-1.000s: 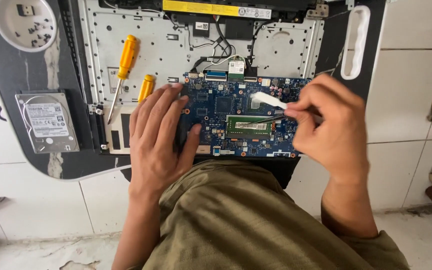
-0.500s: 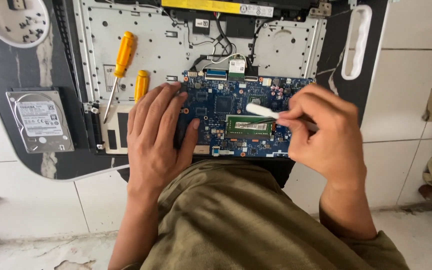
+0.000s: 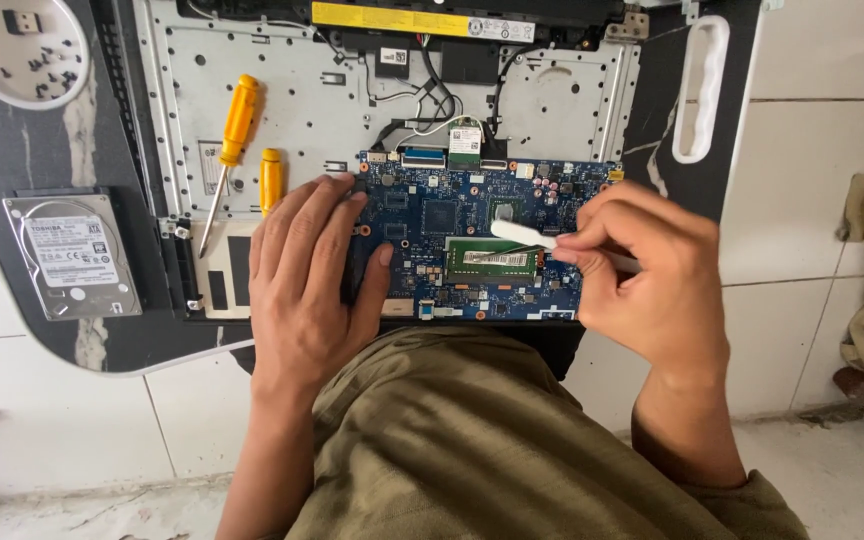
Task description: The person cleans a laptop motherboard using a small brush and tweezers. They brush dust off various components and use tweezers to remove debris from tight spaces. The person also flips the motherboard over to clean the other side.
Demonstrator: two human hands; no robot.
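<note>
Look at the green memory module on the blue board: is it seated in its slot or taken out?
Seated: the memory module lies flat within the blue board, below the white tool in the right hand.

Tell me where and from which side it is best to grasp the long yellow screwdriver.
Probably by the yellow handle of the long screwdriver, from above. The handle is the thick upper part, lying flat on the grey metal chassis; its thin shaft slants down-left. The short screwdriver and left hand crowd the lower right.
</note>
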